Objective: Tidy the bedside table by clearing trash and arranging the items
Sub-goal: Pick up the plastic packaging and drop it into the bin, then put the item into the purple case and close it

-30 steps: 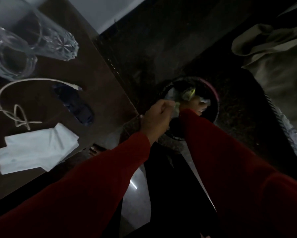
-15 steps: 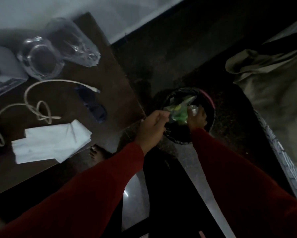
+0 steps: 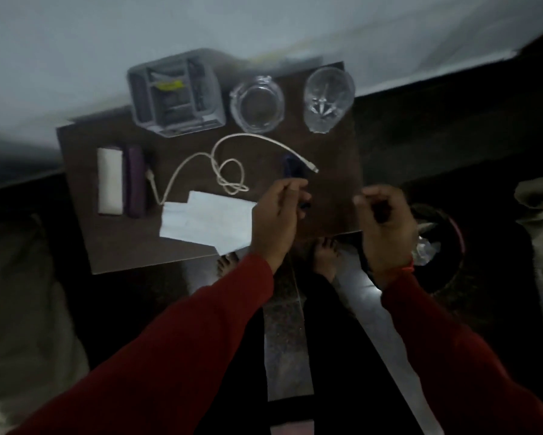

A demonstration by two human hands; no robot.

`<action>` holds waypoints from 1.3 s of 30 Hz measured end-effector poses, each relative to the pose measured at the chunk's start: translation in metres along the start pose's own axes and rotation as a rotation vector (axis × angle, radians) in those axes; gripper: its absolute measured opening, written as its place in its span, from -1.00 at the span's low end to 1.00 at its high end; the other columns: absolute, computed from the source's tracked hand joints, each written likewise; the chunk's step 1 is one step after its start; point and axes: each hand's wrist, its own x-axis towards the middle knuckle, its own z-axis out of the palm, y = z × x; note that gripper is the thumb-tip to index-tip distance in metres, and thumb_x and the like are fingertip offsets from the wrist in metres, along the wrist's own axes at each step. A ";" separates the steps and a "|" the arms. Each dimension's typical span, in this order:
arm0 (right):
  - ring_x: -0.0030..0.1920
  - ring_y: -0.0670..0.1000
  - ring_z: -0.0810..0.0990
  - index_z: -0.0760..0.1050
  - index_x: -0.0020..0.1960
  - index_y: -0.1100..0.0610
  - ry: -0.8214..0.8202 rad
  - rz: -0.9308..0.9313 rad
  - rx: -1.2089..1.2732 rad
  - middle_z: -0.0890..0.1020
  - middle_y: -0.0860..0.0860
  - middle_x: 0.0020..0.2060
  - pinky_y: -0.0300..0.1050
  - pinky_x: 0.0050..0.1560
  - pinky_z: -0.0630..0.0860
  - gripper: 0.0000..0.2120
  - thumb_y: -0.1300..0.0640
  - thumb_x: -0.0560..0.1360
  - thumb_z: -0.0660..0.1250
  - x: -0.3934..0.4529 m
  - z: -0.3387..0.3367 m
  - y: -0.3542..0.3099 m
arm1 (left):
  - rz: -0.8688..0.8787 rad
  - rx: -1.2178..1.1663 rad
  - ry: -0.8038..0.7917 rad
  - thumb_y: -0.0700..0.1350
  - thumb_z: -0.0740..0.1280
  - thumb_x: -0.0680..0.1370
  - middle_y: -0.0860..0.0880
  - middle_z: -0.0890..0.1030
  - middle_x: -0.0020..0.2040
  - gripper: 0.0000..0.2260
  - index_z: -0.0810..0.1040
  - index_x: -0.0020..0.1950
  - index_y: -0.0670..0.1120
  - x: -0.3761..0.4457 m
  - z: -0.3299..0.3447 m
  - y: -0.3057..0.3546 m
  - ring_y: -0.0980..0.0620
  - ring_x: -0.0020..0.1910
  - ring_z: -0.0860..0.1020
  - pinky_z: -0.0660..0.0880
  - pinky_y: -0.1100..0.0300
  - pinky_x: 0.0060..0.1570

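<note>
The bedside table (image 3: pixel 113 246) stands against the wall, with both hands hovering over its near edge. The left hand (image 3: pixel 276 215), at about six o'clock on the tabletop, is loosely curled right at a dark blue object (image 3: pixel 290 163); whether it grips it I cannot tell. The right hand (image 3: pixel 384 221), at four o'clock, is curled and looks empty.

A white cable (image 3: pixel 198 158) lies looped at the centre, and a white tissue (image 3: pixel 207 222) at seven o'clock juts over the front edge, probably the next trash. An organizer box (image 3: pixel 176 92) and two glasses (image 3: pixel 257 105) line the far edge. The trash bin (image 3: pixel 449 246) sits on the floor at four o'clock, within easy reach for dropping.
</note>
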 end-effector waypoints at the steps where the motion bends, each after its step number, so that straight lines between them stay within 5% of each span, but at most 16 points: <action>1: -0.20 -0.13 0.60 0.57 -0.03 0.04 -0.074 0.021 0.036 0.64 -0.04 -0.21 -0.25 -0.10 0.53 -0.87 0.22 0.49 0.47 -0.002 0.016 -0.014 | 0.033 0.030 0.052 -0.08 0.25 0.69 0.09 0.69 -0.19 -0.83 0.64 0.08 0.03 0.004 -0.014 0.001 0.19 -0.35 0.56 0.50 0.20 -0.25; 4: -0.33 -0.07 0.61 0.60 -0.11 -0.06 -0.284 0.060 0.126 0.66 -0.01 -0.30 -0.16 -0.23 0.55 -0.79 0.23 0.42 0.52 -0.005 0.065 -0.044 | 0.228 0.160 0.296 -0.10 0.29 0.65 0.04 0.70 -0.07 -0.84 0.65 0.13 -0.06 0.010 -0.061 0.003 0.24 -0.15 0.62 0.57 0.09 -0.02; 6: -0.33 -0.05 0.62 0.62 -0.11 -0.03 -0.362 0.044 0.111 0.67 0.01 -0.29 -0.16 -0.24 0.55 -0.82 0.23 0.41 0.51 -0.003 0.097 -0.058 | 0.356 0.344 0.474 -0.12 0.32 0.64 -0.10 0.64 0.15 -0.82 0.61 0.20 -0.14 0.014 -0.090 0.001 -0.02 0.07 0.60 0.49 -0.10 0.18; 8: -0.30 -0.10 0.62 0.62 -0.05 0.08 -0.415 0.077 0.172 0.67 0.00 -0.25 -0.20 -0.21 0.55 -0.86 0.28 0.45 0.46 0.000 0.128 -0.069 | 0.201 0.502 0.531 0.00 0.33 0.63 -0.10 0.46 0.44 -0.66 0.50 0.39 -0.04 0.018 -0.114 0.002 -0.22 0.35 0.40 0.28 -0.22 0.35; 10: -0.15 -0.10 0.63 0.60 0.09 0.20 -0.463 0.074 0.197 0.68 0.02 -0.13 -0.15 -0.07 0.56 -0.82 0.28 0.49 0.42 0.003 0.155 -0.072 | 0.027 0.581 0.425 0.06 0.34 0.60 -0.05 0.25 0.60 -0.47 0.31 0.56 0.09 0.026 -0.136 -0.006 -0.23 0.49 0.22 0.14 -0.25 0.41; 12: 0.10 -0.02 0.61 0.52 0.27 0.24 -0.517 -0.012 0.126 0.64 0.07 0.10 -0.07 0.15 0.56 -0.62 0.24 0.47 0.41 0.000 0.174 -0.077 | -0.033 0.671 0.309 0.06 0.32 0.61 -0.03 0.32 0.58 -0.52 0.35 0.53 0.11 0.034 -0.156 -0.018 -0.19 0.51 0.19 0.10 -0.23 0.42; 14: 0.29 0.04 0.54 0.45 0.39 0.16 -0.564 -0.134 -0.003 0.55 0.07 0.29 0.01 0.31 0.51 -0.47 0.22 0.42 0.41 -0.004 0.186 -0.083 | 0.015 0.715 0.274 0.02 0.27 0.65 0.01 0.57 0.36 -0.78 0.57 0.29 0.11 0.039 -0.172 -0.023 -0.14 0.42 0.30 0.14 -0.19 0.37; 16: 0.36 0.10 0.48 0.42 0.42 0.17 -0.590 -0.229 -0.123 0.50 0.09 0.35 0.07 0.38 0.44 -0.41 0.28 0.40 0.40 -0.008 0.195 -0.087 | 0.078 0.681 0.310 0.02 0.24 0.68 0.08 0.67 0.14 -0.83 0.63 0.11 0.11 0.039 -0.182 -0.024 -0.10 0.32 0.40 0.18 -0.12 0.30; 21: 0.45 0.17 0.37 0.42 0.42 0.14 -0.658 -0.342 -0.288 0.46 0.18 0.38 0.16 0.46 0.31 -0.42 0.29 0.41 0.40 -0.012 0.207 -0.085 | 0.262 0.564 0.406 0.02 0.26 0.67 0.11 0.71 0.09 -0.79 0.67 0.20 0.14 0.029 -0.191 -0.024 -0.05 0.24 0.51 0.11 0.07 0.15; 23: 0.41 0.17 0.41 0.45 0.39 0.16 -0.650 -0.347 -0.290 0.47 0.21 0.36 0.05 0.45 0.33 -0.45 0.29 0.40 0.35 -0.012 0.210 -0.084 | 0.341 0.531 0.386 0.00 0.29 0.66 0.11 0.71 0.07 -0.79 0.67 0.21 0.13 0.023 -0.193 -0.025 -0.04 0.22 0.53 0.12 0.09 0.13; 26: 0.40 0.14 0.43 0.46 0.38 0.19 -0.612 -0.365 -0.264 0.49 0.22 0.36 -0.37 0.42 0.25 -0.46 0.36 0.40 0.29 -0.013 0.210 -0.086 | 0.421 0.513 0.323 -0.02 0.29 0.66 0.17 0.67 0.17 -0.78 0.64 0.26 0.14 0.015 -0.192 -0.029 0.02 0.27 0.50 0.15 0.12 0.14; 28: 0.38 0.14 0.46 0.47 0.37 0.21 -0.537 -0.413 -0.263 0.52 0.19 0.33 -0.41 0.42 0.20 -0.47 0.41 0.41 0.25 -0.011 0.204 -0.085 | 0.419 0.515 0.305 -0.01 0.26 0.65 0.19 0.59 0.32 -0.72 0.60 0.33 0.15 0.014 -0.197 -0.032 0.05 0.36 0.43 0.19 0.05 0.24; 31: 0.30 0.22 0.48 0.49 0.33 0.19 -0.289 -0.421 -0.393 0.55 0.20 0.25 -0.25 0.41 0.23 -0.52 0.32 0.41 0.27 -0.004 0.181 -0.075 | 0.273 0.514 0.435 -0.03 0.23 0.58 0.10 0.49 0.44 -0.64 0.55 0.37 0.12 0.019 -0.216 -0.036 -0.05 0.45 0.36 0.27 -0.19 0.37; 33: 0.30 0.27 0.42 0.43 0.35 0.12 -0.167 -0.244 -0.580 0.48 0.21 0.28 0.02 0.36 0.29 -0.50 0.14 0.42 0.36 -0.004 0.163 -0.068 | 0.153 0.534 0.577 -0.01 0.23 0.56 0.01 0.44 0.48 -0.61 0.52 0.39 0.07 0.036 -0.239 -0.040 -0.12 0.46 0.35 0.28 -0.22 0.40; 36: 0.32 0.31 0.35 0.35 0.36 0.04 -0.160 -0.007 -0.784 0.37 0.19 0.33 0.26 0.28 0.36 -0.39 -0.08 0.39 0.46 -0.012 0.145 -0.053 | -0.102 0.555 0.599 0.04 0.28 0.60 -0.06 0.31 0.57 -0.54 0.39 0.50 0.04 0.063 -0.259 -0.050 -0.21 0.50 0.27 0.16 -0.19 0.46; 39: 0.32 0.32 0.36 0.32 0.37 0.01 -0.202 0.016 -0.813 0.38 0.19 0.33 0.28 0.28 0.36 -0.38 -0.02 0.39 0.48 -0.012 0.135 -0.035 | -0.283 0.561 0.495 0.11 0.32 0.61 -0.14 0.25 0.57 -0.48 0.33 0.54 0.02 0.080 -0.273 -0.054 -0.27 0.52 0.23 0.12 -0.19 0.49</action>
